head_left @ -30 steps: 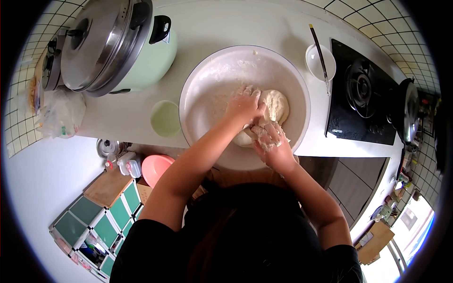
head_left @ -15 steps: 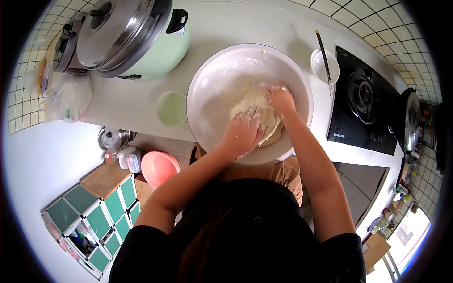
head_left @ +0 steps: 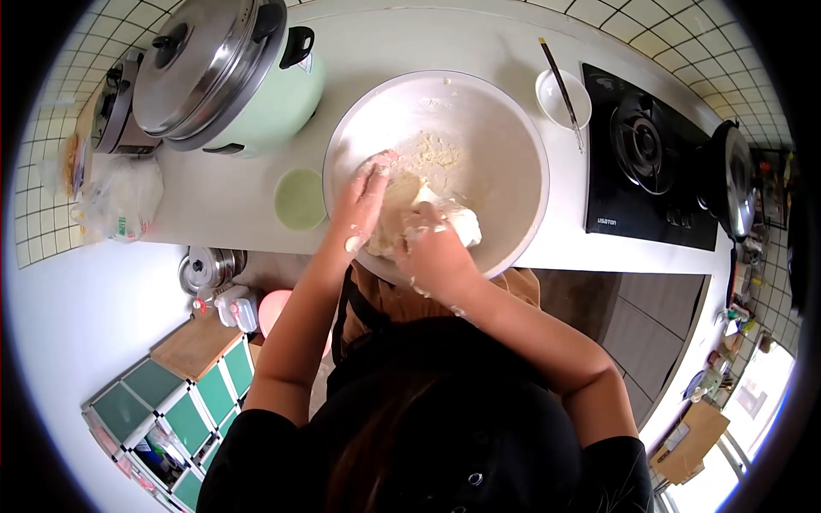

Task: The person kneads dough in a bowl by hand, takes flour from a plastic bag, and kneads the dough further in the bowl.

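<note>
A large white basin (head_left: pixel 523 184) holds pale, lumpy dough (head_left: pixel 466 226) in its near part, with loose floury bits (head_left: pixel 434 152) beyond it. Along the basin's left side lies my left hand (head_left: pixel 366 201), fingers stretched out, flour on the fingertips and a blob of dough at the wrist. Its palm faces the dough; whether it presses on it is hidden. My right hand (head_left: pixel 434 252) is on top of the dough, its fingers curled into it and their tips partly hidden. Bits of dough stick to both hands.
A green cup (head_left: pixel 300 199) stands left of the basin, below a big light-green cooker (head_left: pixel 272 107) with a steel lid. To the right are a small white bowl (head_left: pixel 547 96) with a thin dark stick (head_left: pixel 560 81) and a black gas stove (head_left: pixel 620 201).
My left hand has moved off the dough to the basin's left side. My right hand has come from the right side down and left onto the dough, which is more bunched. The view has shifted slightly.
</note>
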### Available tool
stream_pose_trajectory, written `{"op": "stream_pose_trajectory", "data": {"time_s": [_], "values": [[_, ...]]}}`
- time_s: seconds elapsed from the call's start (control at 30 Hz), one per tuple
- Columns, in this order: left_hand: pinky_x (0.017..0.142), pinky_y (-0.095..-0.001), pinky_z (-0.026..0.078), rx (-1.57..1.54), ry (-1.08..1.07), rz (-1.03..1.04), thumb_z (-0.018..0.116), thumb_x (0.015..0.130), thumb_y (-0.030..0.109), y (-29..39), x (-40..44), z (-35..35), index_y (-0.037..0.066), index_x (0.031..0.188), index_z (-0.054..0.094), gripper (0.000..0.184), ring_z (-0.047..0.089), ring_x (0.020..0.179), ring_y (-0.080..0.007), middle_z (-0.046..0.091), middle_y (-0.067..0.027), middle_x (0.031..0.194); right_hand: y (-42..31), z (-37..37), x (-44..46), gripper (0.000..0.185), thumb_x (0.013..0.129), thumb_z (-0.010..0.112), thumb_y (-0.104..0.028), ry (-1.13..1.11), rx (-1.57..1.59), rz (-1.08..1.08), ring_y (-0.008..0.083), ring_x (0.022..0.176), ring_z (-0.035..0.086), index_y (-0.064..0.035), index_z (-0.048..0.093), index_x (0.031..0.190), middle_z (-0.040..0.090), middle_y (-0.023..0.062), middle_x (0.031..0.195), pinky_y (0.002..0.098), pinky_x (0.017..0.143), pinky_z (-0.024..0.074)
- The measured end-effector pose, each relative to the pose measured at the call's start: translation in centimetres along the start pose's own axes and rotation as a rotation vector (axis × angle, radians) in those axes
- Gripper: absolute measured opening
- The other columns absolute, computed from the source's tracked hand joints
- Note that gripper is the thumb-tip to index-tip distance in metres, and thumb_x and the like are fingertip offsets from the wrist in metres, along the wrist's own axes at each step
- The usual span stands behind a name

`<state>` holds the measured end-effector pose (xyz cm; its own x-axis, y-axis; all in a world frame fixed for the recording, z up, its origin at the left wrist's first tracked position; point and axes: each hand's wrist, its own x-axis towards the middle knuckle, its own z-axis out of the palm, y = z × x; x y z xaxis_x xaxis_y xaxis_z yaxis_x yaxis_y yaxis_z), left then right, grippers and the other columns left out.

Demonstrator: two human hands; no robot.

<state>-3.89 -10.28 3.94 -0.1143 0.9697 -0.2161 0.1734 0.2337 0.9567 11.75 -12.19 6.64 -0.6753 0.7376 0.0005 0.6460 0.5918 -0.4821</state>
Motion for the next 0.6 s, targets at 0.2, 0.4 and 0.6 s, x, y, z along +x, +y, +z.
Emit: {"op": "stream_pose_trajectory", "data": {"time_s": [0.2,0.4,0.6], "values": [[0.100,-0.0321,0.035,0.085,-0.025,-0.076,0.042,0.097,0.028,1.6,-1.2,-1.8,0.000,0.120,0.055,0.038,0.052,0.114,-0.0244,0.058,-0.0124,0.121,-1.7,0.9,0.6,0.037,0.072,0.058,-0.007,0.068,-0.041,-0.106,0.0345,0.109,0.051,0.0097,0.058,0.105,0.056,0.0218,0.114,0.0426,0.097,0.0415],[0.104,-0.0356,0.033,0.458,-0.136,-0.406,0.047,0.083,0.063,-3.7,2.6,0.5,-0.007,0.122,0.052,0.080,0.049,0.120,-0.0359,0.054,-0.0270,0.123,-1.3,-1.2,-2.5,0.035,0.073,0.059,-0.008,-0.082,0.074,-0.157,0.0319,0.118,0.049,0.0058,0.059,0.105,0.057,0.0165,0.118,0.0392,0.099,0.0409],[0.108,-0.0407,0.027,0.902,-0.337,-0.395,0.062,0.064,0.071,-2.0,1.6,2.3,-0.006,0.135,0.038,0.108,0.029,0.133,-0.0385,0.034,-0.0295,0.139,1.5,-7.0,-4.5,0.036,0.083,0.054,-0.006,-0.150,0.783,0.303,0.0311,0.089,0.064,-0.0008,0.057,0.119,0.062,0.0207,0.108,0.0378,0.078,0.0512]]}}
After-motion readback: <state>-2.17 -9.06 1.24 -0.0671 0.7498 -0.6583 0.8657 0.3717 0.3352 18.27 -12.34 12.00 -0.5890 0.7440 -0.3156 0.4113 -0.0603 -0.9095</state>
